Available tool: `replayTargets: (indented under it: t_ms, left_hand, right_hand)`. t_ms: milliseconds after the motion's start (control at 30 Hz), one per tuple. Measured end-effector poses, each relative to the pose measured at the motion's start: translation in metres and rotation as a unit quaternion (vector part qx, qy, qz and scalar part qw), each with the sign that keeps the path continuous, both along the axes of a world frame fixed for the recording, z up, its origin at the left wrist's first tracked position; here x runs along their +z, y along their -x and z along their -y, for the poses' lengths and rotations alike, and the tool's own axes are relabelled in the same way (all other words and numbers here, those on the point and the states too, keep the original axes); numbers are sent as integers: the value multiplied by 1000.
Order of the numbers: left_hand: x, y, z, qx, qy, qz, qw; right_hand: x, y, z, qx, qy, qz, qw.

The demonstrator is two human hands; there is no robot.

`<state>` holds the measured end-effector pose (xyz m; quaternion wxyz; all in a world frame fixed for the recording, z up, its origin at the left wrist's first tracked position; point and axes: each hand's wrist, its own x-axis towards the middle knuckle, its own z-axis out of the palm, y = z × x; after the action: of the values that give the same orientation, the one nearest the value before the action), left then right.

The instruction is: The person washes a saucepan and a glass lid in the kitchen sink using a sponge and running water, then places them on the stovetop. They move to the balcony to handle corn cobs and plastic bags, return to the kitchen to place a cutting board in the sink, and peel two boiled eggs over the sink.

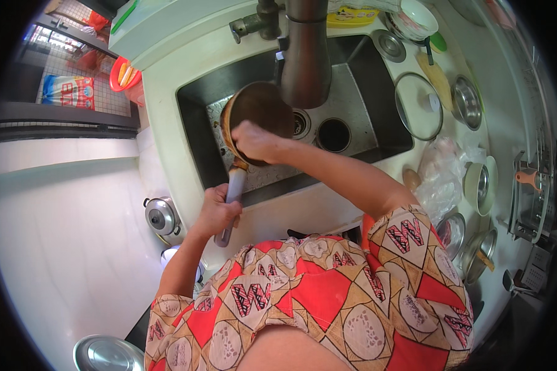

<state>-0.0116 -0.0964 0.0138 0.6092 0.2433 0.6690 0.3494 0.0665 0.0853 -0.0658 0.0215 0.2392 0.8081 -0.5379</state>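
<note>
My left hand (219, 211) grips the pale handle (236, 182) of a saucepan (267, 104). The pan is held tilted over a stainless steel sink (355, 95), its dark inside facing me and brown stains along its rim. My right hand (255, 141) reaches into the pan with curled fingers, slightly blurred. Whether something lies under those fingers is hidden. A thick faucet (306, 60) comes down just right of the pan. Beside the pan in the sink are a drain strainer (299, 124) and a round dark opening (333, 135).
On the right counter lie a glass lid (418, 106), a steel bowl (467, 102), stacked bowls (413, 21), a clear plastic bag (438, 181) and several basins. A lidded pot (161, 216) stands left of the counter. A dish rack (531, 199) is at the far right.
</note>
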Motion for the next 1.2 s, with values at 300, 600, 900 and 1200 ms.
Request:
replayTargets:
  t_ms: [300, 600, 900, 1200]
  left_hand:
    - [-8, 20, -41, 1, -5, -22, 1000]
    - [-25, -2, -75, -46, -21, -123, 991]
    - [-49, 5, -120, -69, -66, 10, 995]
    - [-46, -33, -193, -218, -124, -128, 959]
  right_hand:
    - [-16, -64, 12, -255, -92, -19, 962]
    - [-31, -86, 5, -180, -62, 157, 969]
    - [9, -92, 37, -120, -144, 125, 974]
    - [26, -105, 52, -87, -96, 78, 988]
